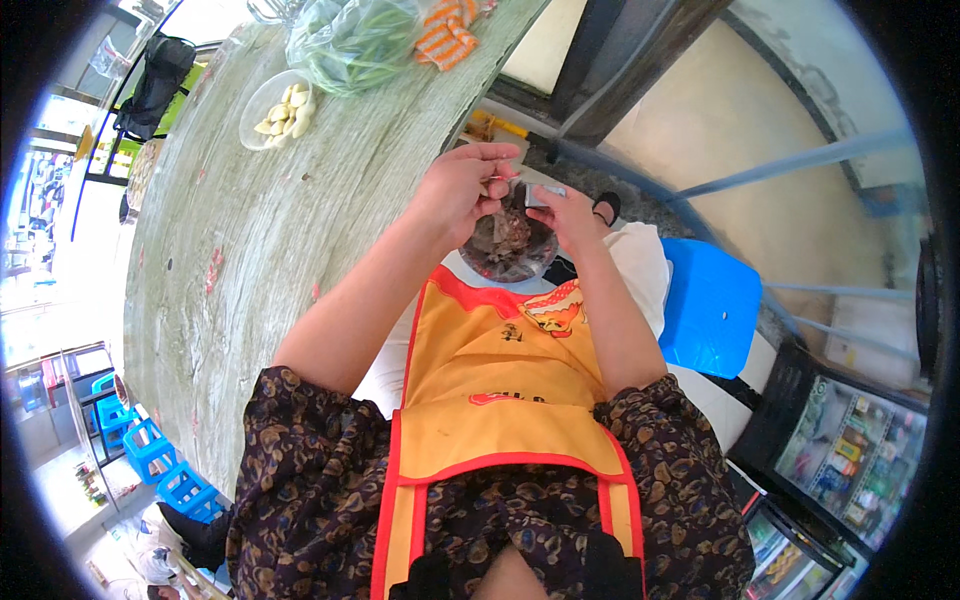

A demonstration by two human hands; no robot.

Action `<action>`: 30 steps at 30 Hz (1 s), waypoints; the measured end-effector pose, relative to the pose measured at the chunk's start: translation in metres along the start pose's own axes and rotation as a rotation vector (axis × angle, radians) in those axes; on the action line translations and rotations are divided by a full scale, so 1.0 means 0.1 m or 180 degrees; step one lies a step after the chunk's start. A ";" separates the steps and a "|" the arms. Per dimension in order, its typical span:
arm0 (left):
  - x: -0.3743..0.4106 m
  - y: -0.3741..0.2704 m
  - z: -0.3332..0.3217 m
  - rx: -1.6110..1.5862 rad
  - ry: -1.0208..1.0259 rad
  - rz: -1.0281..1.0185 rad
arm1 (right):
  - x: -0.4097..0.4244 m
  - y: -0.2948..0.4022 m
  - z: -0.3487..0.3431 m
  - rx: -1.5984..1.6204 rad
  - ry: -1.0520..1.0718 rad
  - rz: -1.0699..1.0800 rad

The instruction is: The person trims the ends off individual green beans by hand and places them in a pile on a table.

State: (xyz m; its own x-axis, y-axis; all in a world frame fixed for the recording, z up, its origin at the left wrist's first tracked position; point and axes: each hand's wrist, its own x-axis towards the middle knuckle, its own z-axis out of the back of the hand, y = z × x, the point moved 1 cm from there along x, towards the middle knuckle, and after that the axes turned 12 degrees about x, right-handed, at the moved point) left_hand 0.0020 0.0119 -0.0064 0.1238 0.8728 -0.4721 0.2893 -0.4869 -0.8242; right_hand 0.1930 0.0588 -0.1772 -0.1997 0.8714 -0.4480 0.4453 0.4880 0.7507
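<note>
My left hand (469, 187) is held over a round bin (502, 262) lined with clear plastic, its fingers curled around something small that I cannot make out. Close to its right, my right hand (562, 210) grips a small grey, flat-sided object (545, 195) between thumb and fingers. Dark and pinkish scraps (511, 231) lie inside the bin. On the table to the left, peeled garlic cloves (282, 116) sit in a clear plastic bowl (250, 124).
The long wood-grain table (247, 322) runs along my left. A bag of green vegetables (356, 45) and an orange-striped cloth (448, 37) lie at its far end. A blue plastic stool (712, 307) stands at my right, near a glass-door fridge (851, 457).
</note>
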 end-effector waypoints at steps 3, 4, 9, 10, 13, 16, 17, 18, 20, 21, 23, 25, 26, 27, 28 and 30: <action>-0.01 0.04 0.02 -0.0092 0.0108 0.0084 | 0.04 -0.02 0.05 0.0335 0.0094 -0.0221; -0.03 0.04 0.05 -0.0131 0.0109 0.0108 | -0.01 0.02 -0.04 0.0247 0.0198 -0.0182; -0.03 0.04 -0.01 -0.0157 -0.0066 0.0131 | -0.40 0.52 -0.63 -0.0564 0.0267 0.0916; -0.02 0.05 -0.02 -0.0216 -0.0124 0.0140 | -0.42 0.63 -0.70 -0.0757 0.0443 0.1010; -0.09 0.00 -0.07 -0.0267 -0.0237 0.0090 | -0.60 0.91 -0.96 -0.2062 0.0576 0.2371; -0.09 -0.02 -0.01 -0.0153 -0.0174 0.0012 | -0.48 0.97 -0.85 -0.1862 0.0580 0.1616; -0.09 0.00 -0.01 -0.0092 -0.0122 0.0007 | -0.42 0.91 -0.76 -0.1723 0.0495 0.1111; -0.11 0.04 -0.04 -0.0138 -0.0091 0.0086 | -0.34 0.79 -0.64 -0.3043 0.0134 0.1868; -0.10 -0.03 -0.02 -0.0218 -0.0058 0.0088 | -0.34 0.64 -0.56 -0.2243 0.0067 0.1374; -0.15 -0.05 -0.02 -0.0310 -0.0101 0.0008 | -0.45 0.62 -0.60 -0.1861 0.0057 0.1071; -0.25 -0.14 0.00 -0.0496 -0.0195 -0.0150 | -0.51 0.72 -0.77 -0.1339 0.0307 0.1016; -0.32 -0.22 0.04 -0.0685 -0.0154 -0.0342 | -0.59 0.86 -1.05 -0.0721 0.0531 0.0943; -0.37 -0.28 0.04 -0.0776 -0.0159 -0.0441 | -0.67 0.96 -1.22 -0.0542 0.0659 0.0891; -0.42 -0.35 0.05 -0.0862 -0.0156 -0.0548 | -0.73 1.00 -1.35 -0.0471 0.0758 0.0886; -0.47 -0.43 0.09 -0.0941 -0.0258 -0.0632 | -0.77 1.04 -1.46 -0.0399 0.0859 0.0879; -0.60 -0.58 0.23 -0.1103 -0.0464 -0.0800 | -0.85 1.06 -1.72 -0.0333 0.1003 0.0815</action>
State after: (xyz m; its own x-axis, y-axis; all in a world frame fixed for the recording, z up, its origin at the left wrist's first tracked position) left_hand -0.0445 -0.0128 0.0627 -0.1186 0.9364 -0.3304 0.5972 -0.1986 -0.7771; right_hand 0.1070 0.0450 0.0242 -0.3587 0.9298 -0.0823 0.4275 0.2420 0.8710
